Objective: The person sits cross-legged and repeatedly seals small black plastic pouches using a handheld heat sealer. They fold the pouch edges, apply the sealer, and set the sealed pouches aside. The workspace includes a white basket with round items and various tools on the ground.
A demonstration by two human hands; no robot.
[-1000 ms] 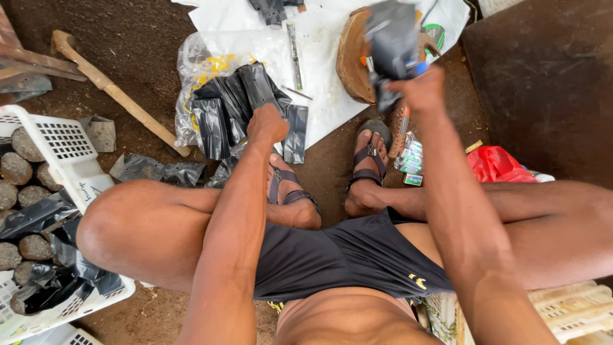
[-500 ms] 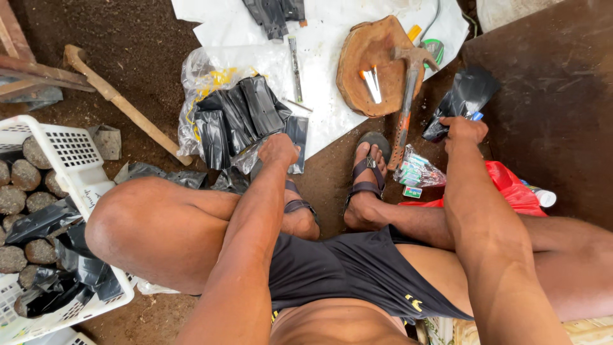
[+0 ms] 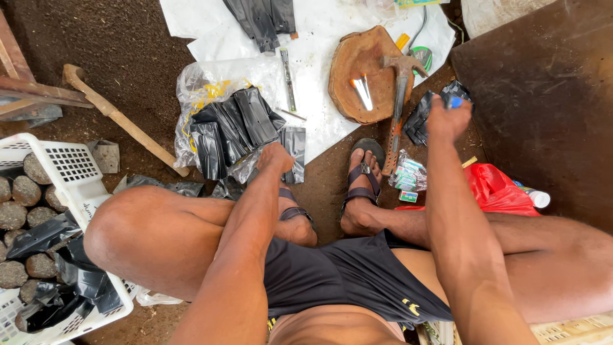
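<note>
Right grip pinches a black bag; left grip rests on stacked black bags in clear wrap.

One hammer, one basket, two sandals.

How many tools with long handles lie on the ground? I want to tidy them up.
2. A hammer lies with its head on the wooden slab, near the right hand. A wooden-handled tool lies on the soil, beyond the white basket. Others may be hidden.
</note>
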